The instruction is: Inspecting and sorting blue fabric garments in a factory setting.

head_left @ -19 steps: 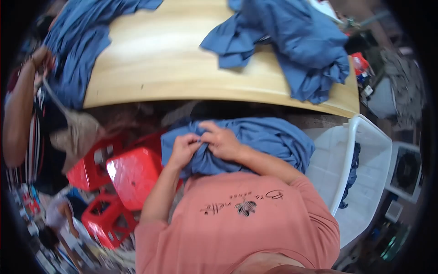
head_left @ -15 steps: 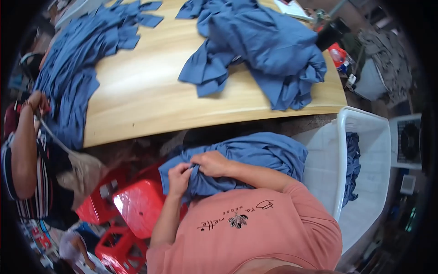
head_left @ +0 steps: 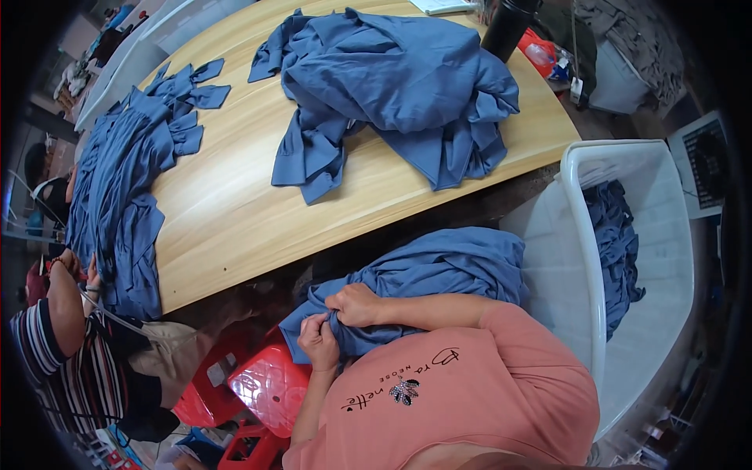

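Hands have slid lower and toward centre frame since half a second ago, the left hand (head_left: 319, 342) and right hand (head_left: 354, 305) both still pinching the bunched edge of the blue garment (head_left: 439, 270) on the lap. Bare wooden table (head_left: 235, 204) lies above it, between two blue heaps, with the white tub (head_left: 576, 235) just right.

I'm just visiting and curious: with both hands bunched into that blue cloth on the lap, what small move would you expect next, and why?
Probably the hands draw apart a little to spread the pinched edge. The left hand and right hand grip the blue garment close together at one crumpled spot, and the rest lies bunched over the lap, so the edge looks not yet opened out. This is only a guess.
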`<state>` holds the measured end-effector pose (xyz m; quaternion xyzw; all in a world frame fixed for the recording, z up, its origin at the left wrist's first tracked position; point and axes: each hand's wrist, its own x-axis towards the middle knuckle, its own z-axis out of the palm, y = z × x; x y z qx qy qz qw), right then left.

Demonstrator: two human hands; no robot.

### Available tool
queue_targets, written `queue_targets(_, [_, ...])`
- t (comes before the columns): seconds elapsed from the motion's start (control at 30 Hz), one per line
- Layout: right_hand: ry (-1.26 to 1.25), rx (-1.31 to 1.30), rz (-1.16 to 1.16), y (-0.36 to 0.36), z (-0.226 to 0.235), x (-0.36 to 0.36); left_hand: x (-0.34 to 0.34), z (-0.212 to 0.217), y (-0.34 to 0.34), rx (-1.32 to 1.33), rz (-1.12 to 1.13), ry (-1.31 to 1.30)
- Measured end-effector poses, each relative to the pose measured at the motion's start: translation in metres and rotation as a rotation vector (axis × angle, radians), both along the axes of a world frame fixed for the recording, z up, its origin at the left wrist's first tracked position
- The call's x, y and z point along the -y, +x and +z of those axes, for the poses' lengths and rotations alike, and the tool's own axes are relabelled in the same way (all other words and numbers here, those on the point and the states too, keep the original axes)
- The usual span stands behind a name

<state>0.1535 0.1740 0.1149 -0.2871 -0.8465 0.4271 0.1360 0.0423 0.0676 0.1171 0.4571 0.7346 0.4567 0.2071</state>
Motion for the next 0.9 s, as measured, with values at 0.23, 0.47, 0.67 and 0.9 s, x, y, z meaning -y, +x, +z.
queue_targets(0.23, [-0.095,-0.013,0.124,0.008,0.001,-0.011,-0.005,0.007,0.002,0.271,0.017,-0.099])
queue_targets(0.47, [-0.081,-0.001,0.128,0.011,0.001,-0.005,-0.004,0.013,-0.006,0.288,-0.077,-0.189])
queue_targets(0.67, [0.111,-0.101,0.066,0.008,-0.005,0.003,-0.005,0.004,-0.003,0.020,-0.053,-0.129])
queue_targets(0.9, [0.120,-0.089,-0.011,0.005,-0.005,-0.001,-0.016,0.013,0.012,-0.425,-0.091,0.070])
